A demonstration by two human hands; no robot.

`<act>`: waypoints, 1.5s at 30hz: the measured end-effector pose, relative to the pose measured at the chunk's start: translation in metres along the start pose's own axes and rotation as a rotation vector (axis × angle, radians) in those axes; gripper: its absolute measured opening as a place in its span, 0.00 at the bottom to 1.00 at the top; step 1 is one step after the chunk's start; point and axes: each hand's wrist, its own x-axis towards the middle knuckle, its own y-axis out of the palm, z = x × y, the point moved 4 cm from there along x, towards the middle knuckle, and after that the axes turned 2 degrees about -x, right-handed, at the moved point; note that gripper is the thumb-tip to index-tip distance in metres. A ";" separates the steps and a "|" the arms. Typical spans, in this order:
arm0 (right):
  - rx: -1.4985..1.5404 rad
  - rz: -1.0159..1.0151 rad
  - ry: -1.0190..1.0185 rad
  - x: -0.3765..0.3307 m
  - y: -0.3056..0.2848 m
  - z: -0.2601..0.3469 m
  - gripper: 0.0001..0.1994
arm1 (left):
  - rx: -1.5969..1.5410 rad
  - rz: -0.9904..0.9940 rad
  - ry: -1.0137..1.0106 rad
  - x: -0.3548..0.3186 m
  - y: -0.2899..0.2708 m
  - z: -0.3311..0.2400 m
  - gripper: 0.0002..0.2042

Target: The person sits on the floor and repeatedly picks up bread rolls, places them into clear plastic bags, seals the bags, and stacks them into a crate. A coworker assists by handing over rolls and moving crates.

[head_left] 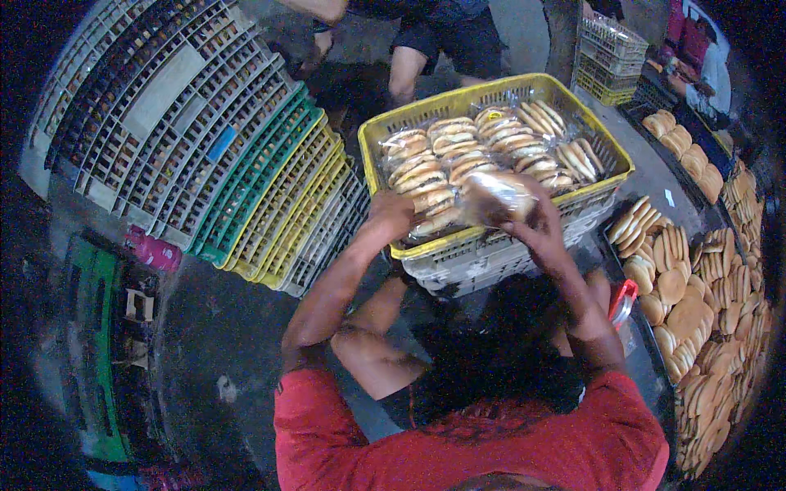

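Note:
A yellow plastic crate [370, 168] in front of me holds several clear bags of flat round bread [454, 137], packed in rows. My right hand [530, 219] is closed on a bread bag [501, 196] above the crate's near side; bag and fingers are smeared by motion. At the near left corner, my left hand [391, 217] lies over the rim with curled fingers beside the bagged bread. Whatever those fingers grip is hidden.
Grey crates [458, 277] stand under the yellow one. Tall stacked crates [246, 192] rise on the left. Loose bread [679, 303] is piled at right, near a red-handled object [624, 301]. Another person's leg [407, 72] is beyond the crate; one more person [712, 78] is at far right.

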 end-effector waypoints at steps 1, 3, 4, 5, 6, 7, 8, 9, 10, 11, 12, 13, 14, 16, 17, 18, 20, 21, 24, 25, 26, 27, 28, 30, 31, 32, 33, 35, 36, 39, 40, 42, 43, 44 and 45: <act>-0.034 0.122 -0.061 0.016 0.010 0.000 0.36 | 0.015 -0.013 0.030 0.009 0.003 0.010 0.13; -0.329 0.358 -0.184 0.041 0.033 -0.005 0.31 | -0.360 -0.146 0.025 0.019 0.004 0.025 0.11; -0.346 0.450 -0.091 0.053 0.048 -0.016 0.29 | -0.551 -0.199 -0.016 0.022 0.004 0.034 0.10; -0.540 0.588 -0.076 0.056 0.060 -0.025 0.25 | -0.746 -0.246 -0.002 0.025 0.002 0.037 0.09; -0.731 0.718 -0.009 0.059 0.070 -0.037 0.23 | -0.947 -0.195 -0.006 0.027 0.004 0.039 0.09; -0.705 0.796 0.010 0.060 0.079 -0.044 0.22 | -1.134 -0.220 -0.038 0.027 0.003 0.040 0.09; -0.682 0.874 0.026 0.061 0.086 -0.051 0.22 | -1.324 -0.206 -0.051 0.026 0.002 0.038 0.09; -0.646 0.936 0.018 0.062 0.091 -0.056 0.23 | -1.365 -0.311 -0.108 0.022 -0.001 0.037 0.08; -0.677 0.932 0.047 0.066 0.092 -0.062 0.24 | -1.499 -0.399 -0.109 0.015 -0.004 0.033 0.08; -0.707 0.938 0.047 0.067 0.093 -0.065 0.25 | -1.631 -0.482 -0.107 0.007 -0.008 0.028 0.07; -0.724 0.941 0.095 0.071 0.092 -0.069 0.25 | -1.745 -0.586 -0.061 -0.001 -0.015 0.023 0.07; -0.739 0.831 0.157 0.073 0.088 -0.070 0.26 | -1.885 -0.745 -0.098 -0.018 -0.015 0.017 0.07; -0.634 0.703 0.233 0.075 0.085 -0.068 0.26 | -1.997 -0.714 -0.028 -0.032 -0.019 0.007 0.08; 0.107 0.039 0.437 0.067 0.067 -0.062 0.26 | -2.209 -0.716 0.191 -0.058 -0.029 -0.016 0.13; 0.414 -0.093 0.355 0.054 0.068 -0.055 0.24 | -2.168 -0.666 0.376 -0.069 -0.033 -0.036 0.19; -0.011 -0.125 0.344 0.045 0.061 -0.048 0.20 | -2.121 -0.615 0.467 -0.079 -0.034 -0.056 0.26; 0.013 -0.181 0.126 0.013 0.068 -0.027 0.17 | -2.100 -0.633 0.345 -0.095 -0.029 -0.082 0.38; 0.083 -0.095 0.087 0.000 0.069 -0.018 0.15 | -2.015 -0.591 0.181 -0.104 -0.024 -0.088 0.37; 0.271 -0.186 0.102 -0.028 0.059 0.000 0.15 | -1.836 -0.433 -0.031 -0.118 -0.011 -0.112 0.33; 0.227 -0.244 0.088 -0.032 0.052 0.005 0.11 | -1.810 -0.411 0.000 -0.121 -0.009 -0.120 0.33; 0.187 -0.187 0.157 -0.036 0.052 0.006 0.10 | -1.785 -0.401 0.064 -0.124 -0.008 -0.127 0.32; 0.138 -0.122 0.226 -0.040 0.051 0.007 0.09 | -1.787 -0.493 0.059 -0.127 -0.006 -0.131 0.27; 0.090 -0.057 0.293 -0.044 0.051 0.006 0.09 | -1.912 -0.471 0.030 -0.129 -0.001 -0.134 0.25; -0.008 -0.047 0.270 -0.051 0.049 0.009 0.06 | -2.097 -0.368 -0.005 -0.129 0.009 -0.141 0.22; 0.055 -0.081 0.259 -0.056 0.048 0.009 0.07 | -2.068 -0.442 0.010 -0.130 0.011 -0.144 0.15; 0.118 -0.111 0.232 -0.061 0.048 0.009 0.07 | -2.075 -0.444 -0.034 -0.132 0.015 -0.144 0.14; 0.043 -0.086 0.254 -0.067 0.048 0.007 0.07 | -2.079 -0.459 -0.094 -0.133 0.019 -0.144 0.13; -0.106 -0.033 0.260 -0.077 0.050 0.004 0.08 | -2.059 -0.492 -0.163 -0.136 0.024 -0.144 0.10; -0.173 0.005 0.295 -0.081 0.052 0.000 0.09 | -2.037 -0.504 -0.174 -0.137 0.025 -0.145 0.10; -0.123 -0.030 0.266 -0.087 0.052 -0.004 0.10 | -2.023 -0.496 -0.219 -0.140 0.028 -0.149 0.09; -0.106 -0.066 0.193 -0.087 0.051 -0.002 0.10 | -2.025 -0.489 -0.238 -0.139 0.029 -0.150 0.09; -0.116 -0.024 0.276 -0.088 0.054 -0.003 0.10 | -1.940 -0.522 -0.290 -0.138 0.030 -0.149 0.12; -0.122 -0.010 0.307 -0.088 0.055 -0.003 0.10 | -1.898 -0.539 -0.314 -0.136 0.030 -0.147 0.13; -0.073 -0.022 0.343 -0.088 0.056 -0.001 0.10 | -1.973 -0.555 -0.277 -0.135 0.030 -0.145 0.16; -0.024 -0.035 0.378 -0.086 0.052 0.001 0.10 | -2.049 -0.570 -0.237 -0.133 0.029 -0.141 0.19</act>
